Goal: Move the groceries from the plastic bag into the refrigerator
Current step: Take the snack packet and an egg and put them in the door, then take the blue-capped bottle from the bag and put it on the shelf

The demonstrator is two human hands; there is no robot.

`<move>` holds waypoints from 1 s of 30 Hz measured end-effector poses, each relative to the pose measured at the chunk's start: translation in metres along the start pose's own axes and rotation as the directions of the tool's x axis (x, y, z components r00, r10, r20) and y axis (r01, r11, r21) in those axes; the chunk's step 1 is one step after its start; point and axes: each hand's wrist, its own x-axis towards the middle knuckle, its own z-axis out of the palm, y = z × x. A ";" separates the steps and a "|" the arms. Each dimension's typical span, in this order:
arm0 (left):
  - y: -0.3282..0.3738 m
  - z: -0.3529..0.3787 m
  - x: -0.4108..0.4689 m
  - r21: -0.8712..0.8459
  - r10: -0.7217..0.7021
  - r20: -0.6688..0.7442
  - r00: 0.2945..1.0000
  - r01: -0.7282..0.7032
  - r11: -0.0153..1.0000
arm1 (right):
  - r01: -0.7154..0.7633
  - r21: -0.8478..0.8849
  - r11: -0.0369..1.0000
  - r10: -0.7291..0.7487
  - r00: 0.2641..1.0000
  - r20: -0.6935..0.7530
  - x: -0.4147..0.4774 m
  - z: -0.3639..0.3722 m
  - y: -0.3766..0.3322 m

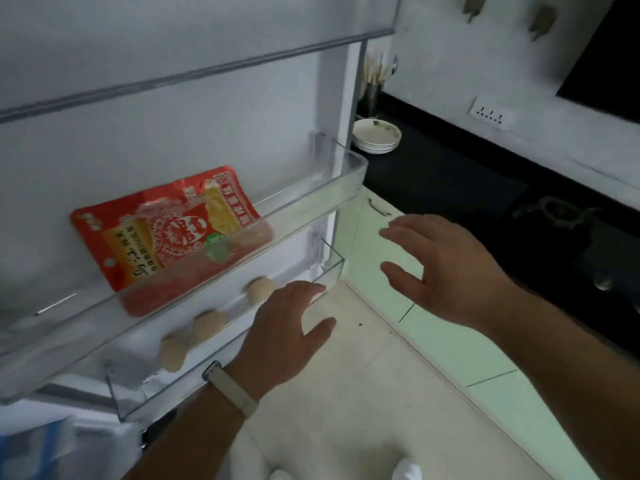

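Head view: left hand (pixel 287 327) hovering released by lower door bin (pixel 194 386) holding eggs (pixel 207 323); right hand (pixel 446 271) hanging open; red packet (pixel 166 230) leaning in upper bin (pixel 311 202)

Refrigerator door (pixel 180 133), upper bin (pixel 304 211): one packet (pixel 166 230) leaning inside against the door wall; lower bin (pixel 166 393) directly beneath: three eggs (pixel 209 323) in a row; to the right, worktop (pixel 433 174) bearing stacked bowls (pixel 376 136), utensil holder (pixel 370 98) behind them.
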 end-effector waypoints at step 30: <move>0.380 0.332 0.074 0.018 0.496 0.509 0.703 -0.585 0.811 | -0.768 -0.155 0.622 0.783 0.608 0.129 -0.424 -0.117 0.259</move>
